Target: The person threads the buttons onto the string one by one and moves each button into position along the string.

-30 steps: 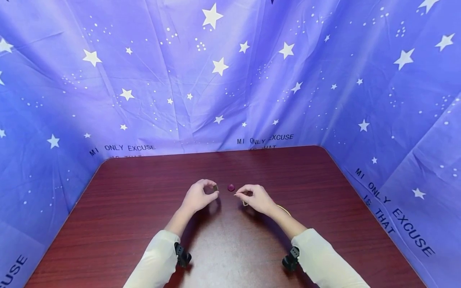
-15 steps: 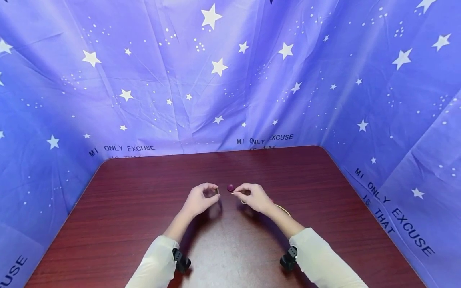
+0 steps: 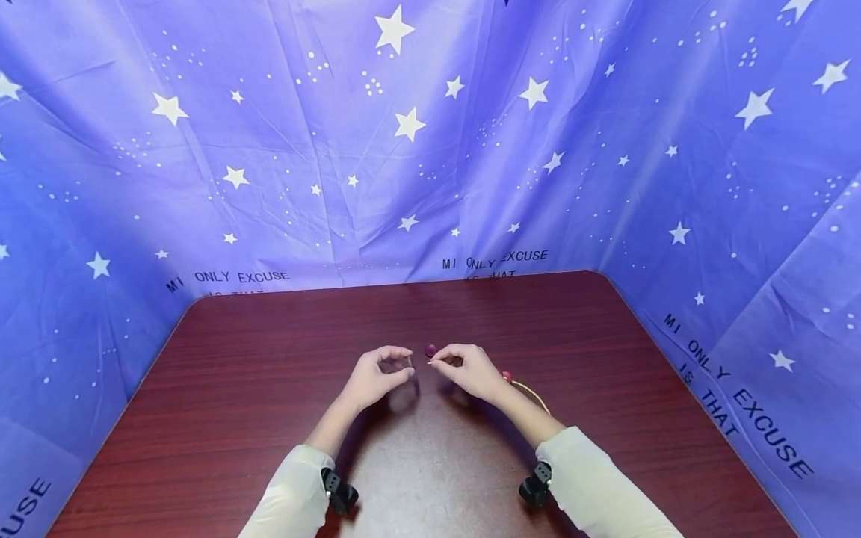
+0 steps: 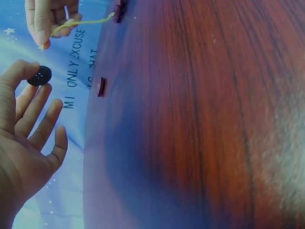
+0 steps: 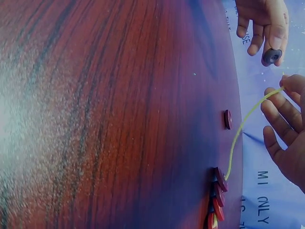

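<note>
My left hand [image 3: 368,379] pinches a black button [image 4: 39,75] by its rim between thumb and fingertip. Small holes show in the button's middle in the left wrist view. Facing it across a small gap, my right hand [image 3: 474,370] pinches a yellow cord [image 5: 233,145] close to its tip. The cord runs down to several red buttons [image 5: 218,196] strung in a row on the table. A loose dark-red button [image 3: 430,350] lies on the tabletop beyond my fingertips. Cord tip and black button stand apart, both held above the table.
The dark red-brown wooden table [image 3: 269,351] has its far edge against a purple-blue curtain [image 3: 377,157] with white stars. Curtains also close in the left and right sides. Black wrist cameras sit at both cuffs.
My left hand has moved right and a little nearer to me with the black button. My right hand has shifted slightly left with the cord, and a strung red button shows behind its wrist.
</note>
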### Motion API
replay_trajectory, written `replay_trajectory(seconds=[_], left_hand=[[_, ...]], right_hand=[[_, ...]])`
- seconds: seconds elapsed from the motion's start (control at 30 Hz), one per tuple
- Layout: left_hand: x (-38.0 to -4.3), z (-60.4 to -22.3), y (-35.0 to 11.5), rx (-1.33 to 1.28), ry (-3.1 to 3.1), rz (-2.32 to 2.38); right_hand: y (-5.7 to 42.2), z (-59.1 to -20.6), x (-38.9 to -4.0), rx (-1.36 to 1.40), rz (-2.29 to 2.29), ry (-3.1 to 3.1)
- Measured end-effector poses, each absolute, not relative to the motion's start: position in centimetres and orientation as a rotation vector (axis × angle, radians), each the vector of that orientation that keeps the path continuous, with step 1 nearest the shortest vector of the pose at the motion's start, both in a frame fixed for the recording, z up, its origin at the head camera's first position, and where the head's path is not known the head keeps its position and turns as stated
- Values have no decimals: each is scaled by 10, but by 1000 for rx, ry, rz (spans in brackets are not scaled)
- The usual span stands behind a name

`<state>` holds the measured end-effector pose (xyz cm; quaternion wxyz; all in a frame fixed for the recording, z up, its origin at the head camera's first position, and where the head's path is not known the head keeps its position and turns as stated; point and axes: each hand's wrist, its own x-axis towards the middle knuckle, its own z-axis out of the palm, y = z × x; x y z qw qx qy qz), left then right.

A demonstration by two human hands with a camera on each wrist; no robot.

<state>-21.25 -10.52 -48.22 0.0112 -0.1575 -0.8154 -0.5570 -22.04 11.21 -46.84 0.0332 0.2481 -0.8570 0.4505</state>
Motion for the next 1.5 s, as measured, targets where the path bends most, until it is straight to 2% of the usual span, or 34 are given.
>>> replay_trajectory(seconds=[0.27, 0.5, 0.9, 1.5], left_hand=[[-207, -478, -99, -524, -2495, -1914], [-212, -489, -97, -561, -2444, -1935], [-195, -460, -90, -575, -2490, -1944], [-194, -458, -87, -593, -2497, -1922]], right_hand=[[108, -468, -218, 745, 1389, -2636], [107, -469, -218, 737, 1374, -2632], [105, -471, -219, 748, 1385, -2630], [103, -468, -218, 768, 1410, -2647]])
